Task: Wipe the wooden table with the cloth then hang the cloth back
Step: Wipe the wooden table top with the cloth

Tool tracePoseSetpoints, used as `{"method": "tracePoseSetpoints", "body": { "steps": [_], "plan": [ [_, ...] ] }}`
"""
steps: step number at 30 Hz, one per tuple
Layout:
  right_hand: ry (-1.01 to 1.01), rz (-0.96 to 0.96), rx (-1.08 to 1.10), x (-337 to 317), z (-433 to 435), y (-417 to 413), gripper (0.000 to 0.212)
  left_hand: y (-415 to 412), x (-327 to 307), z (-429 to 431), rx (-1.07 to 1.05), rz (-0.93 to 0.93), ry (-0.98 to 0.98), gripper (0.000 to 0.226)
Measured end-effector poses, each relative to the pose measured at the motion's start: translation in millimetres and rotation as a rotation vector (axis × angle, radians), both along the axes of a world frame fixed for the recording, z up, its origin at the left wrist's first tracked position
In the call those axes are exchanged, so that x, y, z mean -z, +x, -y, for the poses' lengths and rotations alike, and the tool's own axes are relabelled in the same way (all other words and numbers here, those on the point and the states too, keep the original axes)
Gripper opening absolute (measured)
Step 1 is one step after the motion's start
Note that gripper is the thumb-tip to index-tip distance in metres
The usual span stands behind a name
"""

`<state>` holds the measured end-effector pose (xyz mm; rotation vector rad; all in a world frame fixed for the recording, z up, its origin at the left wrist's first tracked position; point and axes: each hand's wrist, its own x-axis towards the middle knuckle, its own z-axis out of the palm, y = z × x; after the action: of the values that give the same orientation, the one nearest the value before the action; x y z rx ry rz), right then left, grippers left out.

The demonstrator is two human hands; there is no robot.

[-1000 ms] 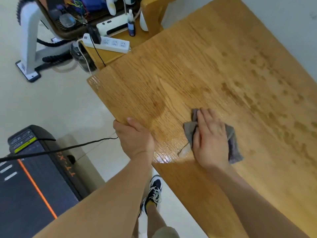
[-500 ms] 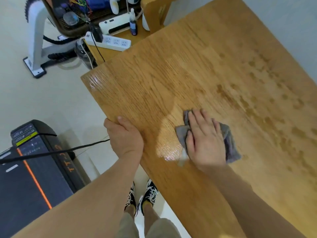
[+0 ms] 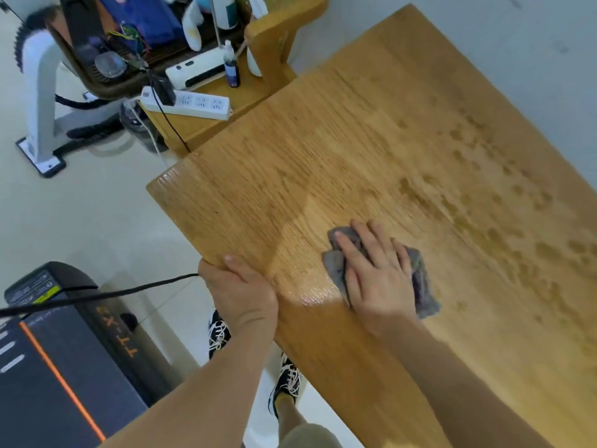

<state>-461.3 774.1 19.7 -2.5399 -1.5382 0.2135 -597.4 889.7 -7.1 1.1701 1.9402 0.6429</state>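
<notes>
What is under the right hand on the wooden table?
A grey cloth lies under the right hand, pressed flat onto the wooden table. Its edges show at both sides of the hand; its middle and the wood beneath are covered.

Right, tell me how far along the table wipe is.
Done: a wet sheen on the wooden table by the near edge suggests that strip is wiped. In hand: the right hand presses flat on the cloth, while the left hand grips the table edge. Left: blotchy marks across the side toward the wall, then hanging the cloth back.
</notes>
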Motion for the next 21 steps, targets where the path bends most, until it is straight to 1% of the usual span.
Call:
{"method": "tracePoseSetpoints", "body": {
  "steps": [2, 3, 4, 5, 7, 8, 10, 12, 13, 14, 16, 17, 18, 19, 21],
  "plan": [
    [0.043, -0.011, 0.309, 2, -46, 4, 0.044, 1, -5, 0, -0.013, 0.023, -0.048, 0.042],
    [0.070, -0.030, 0.377, 3, -75, -5, 0.043, 1, -7, 1, -0.016, 0.050, -0.065, 0.042],
    [0.088, -0.048, 0.338, 4, -100, -20, 0.043, -2, -10, 0, -0.011, 0.082, -0.070, 0.042],
    [0.096, -0.062, 0.219, 6, -118, -38, 0.041, -8, -13, 0, 0.012, 0.131, -0.075, 0.042],
    [0.070, -0.053, -0.041, 11, -124, -75, 0.041, -24, -17, -12, 0.136, 0.294, -0.044, 0.040],
    [0.052, -0.060, -0.122, 9, -116, -88, 0.041, -32, -16, -26, 0.193, 0.362, -0.027, 0.039],
    [0.036, -0.082, -0.220, 7, -87, -96, 0.040, -42, -18, -68, 0.207, 0.405, -0.046, 0.034],
    [-0.010, -0.022, -0.293, 3, -59, -82, 0.041, -38, -17, -117, 0.144, 0.381, -0.102, 0.021],
    [-0.041, 0.008, -0.264, 3, -51, -68, 0.043, -36, -13, -140, 0.108, 0.354, -0.138, 0.014],
    [-0.057, 0.023, -0.155, 4, -51, -54, 0.045, -33, -9, -158, 0.072, 0.316, -0.159, 0.014],
    [-0.032, 0.042, 0.255, 4, -81, -42, 0.049, -31, -1, -180, 0.020, 0.239, -0.159, 0.027],
    [-0.009, 0.066, 0.425, 5, -109, -46, 0.051, -30, 1, -184, 0.007, 0.215, -0.141, 0.030],
    [0.000, 0.057, 0.502, 8, -140, -58, 0.053, -29, 2, -186, 0.004, 0.201, -0.122, 0.031],
    [-0.005, 0.029, 0.471, 12, -169, -75, 0.054, -29, 0, -186, 0.007, 0.193, -0.104, 0.030],
    [0.003, 0.001, 0.214, 13, -200, -116, 0.054, -32, -1, -185, 0.009, 0.179, -0.079, 0.028]
  ]
}}
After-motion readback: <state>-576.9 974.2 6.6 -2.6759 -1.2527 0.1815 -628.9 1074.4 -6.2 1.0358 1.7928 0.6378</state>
